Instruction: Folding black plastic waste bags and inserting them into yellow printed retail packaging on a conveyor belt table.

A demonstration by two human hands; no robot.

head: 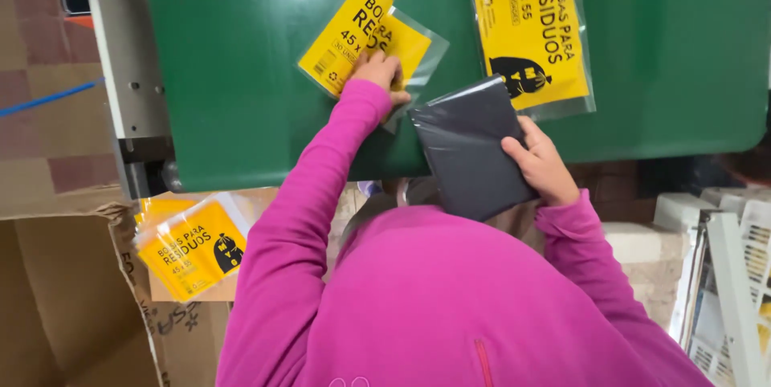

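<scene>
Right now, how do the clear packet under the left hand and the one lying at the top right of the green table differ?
The left packet lies tilted, pressed by the left hand; the right packet lies nearly upright, untouched. The left one's yellow insert looks only partly seated, the right one's fills its sleeve. Both are clear sleeves with yellow printed inserts on the green table.

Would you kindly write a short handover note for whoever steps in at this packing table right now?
Left hand: fingers pressed on a clear sleeve with yellow label lying on the green table.
Right hand: gripping a dark folded bag stack at the table's near edge, not yet in the sleeve.
Done: one filled yellow-labelled pack lies flat further right on the table; more finished packs sit in the cardboard box lower left.
Left, by the look of it: the dark stack is still outside the sleeve.
</scene>
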